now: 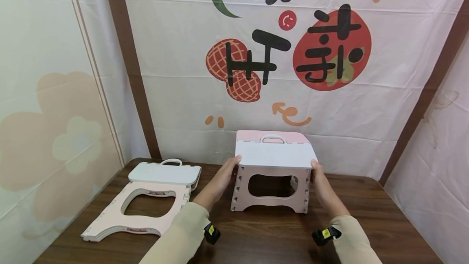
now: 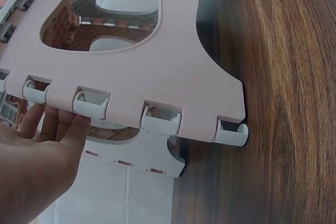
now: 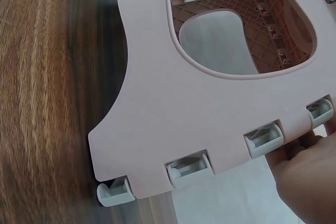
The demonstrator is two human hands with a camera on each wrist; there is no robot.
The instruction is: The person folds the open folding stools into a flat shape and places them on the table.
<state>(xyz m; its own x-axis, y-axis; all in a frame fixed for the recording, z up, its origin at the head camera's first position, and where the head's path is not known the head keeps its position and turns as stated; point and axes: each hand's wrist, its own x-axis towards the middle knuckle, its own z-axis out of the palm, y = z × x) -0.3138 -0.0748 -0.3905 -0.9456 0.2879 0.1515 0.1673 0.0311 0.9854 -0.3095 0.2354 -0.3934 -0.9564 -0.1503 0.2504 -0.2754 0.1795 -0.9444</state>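
Observation:
An unfolded step stool (image 1: 275, 153) stands on the table, with a white and pink top, a small white handle and a pale pink front leg panel (image 1: 270, 205) with a wide cut-out. My left hand (image 1: 222, 175) grips its left side, the thumb at the top's front corner. In the left wrist view, that hand's fingers (image 2: 65, 124) reach behind the white hinge edge. On the opposite side my right hand (image 1: 323, 184) holds the stool, thumb at the right front corner. Its fingers, partly hidden, go behind the hinge edge in the right wrist view.
To the left, a second, folded step stool (image 1: 106, 216) lies flat on the dark wooden table (image 1: 264, 243), its white top (image 1: 161, 173) and handle toward the back. A printed cloth (image 1: 179, 105) hangs right behind the table, and pale cloths hang along both sides.

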